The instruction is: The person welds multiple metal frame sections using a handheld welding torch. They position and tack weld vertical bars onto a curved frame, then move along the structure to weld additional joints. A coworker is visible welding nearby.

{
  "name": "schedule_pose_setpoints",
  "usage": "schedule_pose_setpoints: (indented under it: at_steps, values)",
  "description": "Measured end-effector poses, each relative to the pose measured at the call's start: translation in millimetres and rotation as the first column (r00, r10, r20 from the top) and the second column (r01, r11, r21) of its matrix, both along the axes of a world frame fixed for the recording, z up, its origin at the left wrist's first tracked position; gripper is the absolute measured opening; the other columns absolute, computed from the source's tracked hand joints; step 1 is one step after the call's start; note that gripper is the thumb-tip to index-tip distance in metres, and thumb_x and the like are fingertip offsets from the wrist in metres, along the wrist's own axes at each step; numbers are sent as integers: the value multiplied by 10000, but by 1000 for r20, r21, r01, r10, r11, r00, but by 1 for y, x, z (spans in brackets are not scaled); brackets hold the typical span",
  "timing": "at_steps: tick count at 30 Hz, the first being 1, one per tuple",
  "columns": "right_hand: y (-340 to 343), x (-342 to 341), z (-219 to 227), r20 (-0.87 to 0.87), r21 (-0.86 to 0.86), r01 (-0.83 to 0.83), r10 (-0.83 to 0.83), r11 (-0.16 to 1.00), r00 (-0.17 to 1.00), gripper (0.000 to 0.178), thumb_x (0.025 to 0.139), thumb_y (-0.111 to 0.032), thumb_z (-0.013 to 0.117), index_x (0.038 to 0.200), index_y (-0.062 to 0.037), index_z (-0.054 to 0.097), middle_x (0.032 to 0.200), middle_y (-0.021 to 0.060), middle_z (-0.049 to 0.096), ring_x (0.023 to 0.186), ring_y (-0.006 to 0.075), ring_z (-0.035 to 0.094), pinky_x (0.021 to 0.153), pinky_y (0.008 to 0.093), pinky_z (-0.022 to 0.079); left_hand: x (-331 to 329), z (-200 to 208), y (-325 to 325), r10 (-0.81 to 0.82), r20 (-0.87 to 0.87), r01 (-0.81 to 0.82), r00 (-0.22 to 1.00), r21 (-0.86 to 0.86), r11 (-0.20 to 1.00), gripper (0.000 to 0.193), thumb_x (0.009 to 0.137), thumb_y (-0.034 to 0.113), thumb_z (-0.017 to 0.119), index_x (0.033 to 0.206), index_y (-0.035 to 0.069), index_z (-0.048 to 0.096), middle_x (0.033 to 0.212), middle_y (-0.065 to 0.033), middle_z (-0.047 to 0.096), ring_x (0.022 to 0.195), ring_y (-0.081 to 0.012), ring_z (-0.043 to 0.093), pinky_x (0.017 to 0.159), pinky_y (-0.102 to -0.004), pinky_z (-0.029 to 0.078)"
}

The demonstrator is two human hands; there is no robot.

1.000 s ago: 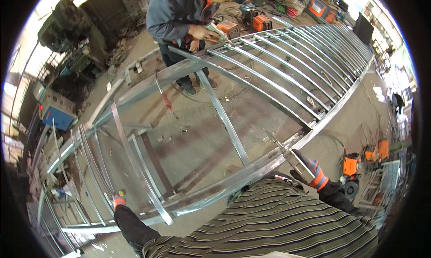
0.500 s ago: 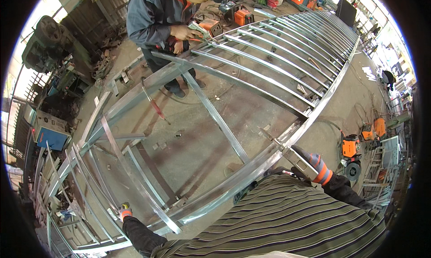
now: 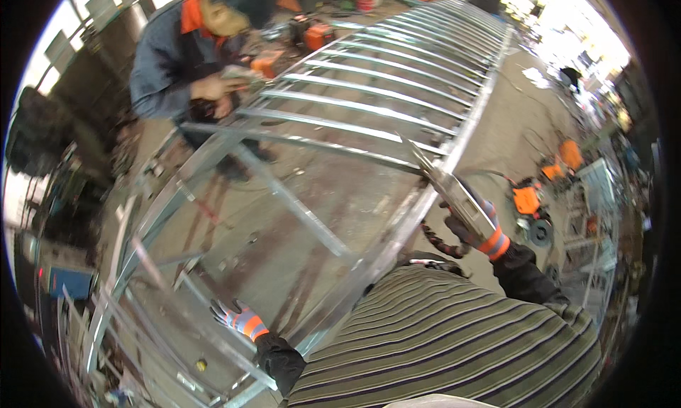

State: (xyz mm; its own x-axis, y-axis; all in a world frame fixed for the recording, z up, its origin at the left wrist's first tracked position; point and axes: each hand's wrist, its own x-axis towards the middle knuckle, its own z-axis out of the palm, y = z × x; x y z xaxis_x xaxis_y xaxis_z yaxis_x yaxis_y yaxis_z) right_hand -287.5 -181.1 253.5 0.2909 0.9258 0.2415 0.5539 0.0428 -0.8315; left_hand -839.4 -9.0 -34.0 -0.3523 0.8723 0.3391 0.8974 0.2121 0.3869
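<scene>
My left hand (image 3: pixel 237 319), in a striped grey and orange glove, is open with fingers spread above the near-left part of a large metal frame (image 3: pixel 397 248). It holds nothing. A small yellow object (image 3: pixel 201 365), perhaps a tape measure, lies apart from it, further toward the lower left. My right hand (image 3: pixel 479 230), gloved alike, is closed around a long grey metal hand tool (image 3: pixel 460 201) with a flat body and a narrow pointed end. The tool's tip reaches over the frame's right rail; whether it touches is unclear. Motion blurs its details.
Across the frame a co-worker (image 3: pixel 170 74) bends over the far rail, hands on a tool. Many parallel bars (image 3: pixel 369 106) span the frame's far part. An orange machine (image 3: pixel 526 199) and a dark reel (image 3: pixel 540 232) stand on the floor at right. A blue box (image 3: pixel 71 273) sits at left.
My left hand has moved up and right, away from the small yellow object, and its fingers have spread. My right hand has lifted the grey tool up and leftward. The whole view has shifted.
</scene>
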Motion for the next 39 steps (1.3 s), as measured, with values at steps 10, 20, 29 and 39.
schedule_pose_setpoints:
  at_steps: [10,20,29,39]
  values:
    - [-57,155,9,-713,167,94,54,982,699,524,1008,-185,572,1489,-18,448,1232,130,651,912,142,646,780,285,551,247,-1,40,-501,591,471,632,221,854,674,832,-108,632,1479,11,482,1500,-203,489,1343,-318,534,1137,-436,431]
    - [-137,341,11,-530,30,527,-434,849,729,432,969,-42,639,1393,-18,559,1179,112,691,935,185,682,805,338,585,307,-61,132,-186,517,310,836,-165,936,481,947,215,658,1342,-53,602,1183,-228,704,1116,-409,662,1063,-468,477]
    - [-75,460,113,111,39,420,-422,907,900,412,968,-71,655,1369,-16,583,1072,72,679,848,139,636,724,303,539,278,-106,116,300,246,-224,922,-294,929,588,871,393,716,1331,40,626,1355,-253,607,1256,-431,575,1049,-476,477]
    - [87,438,234,495,-40,83,-53,996,867,393,966,-104,674,1343,-14,609,953,26,667,753,87,585,635,263,487,369,-111,166,303,447,-289,842,-101,952,590,863,351,753,1363,77,599,1324,-230,619,1229,-421,591,1038,-473,484]
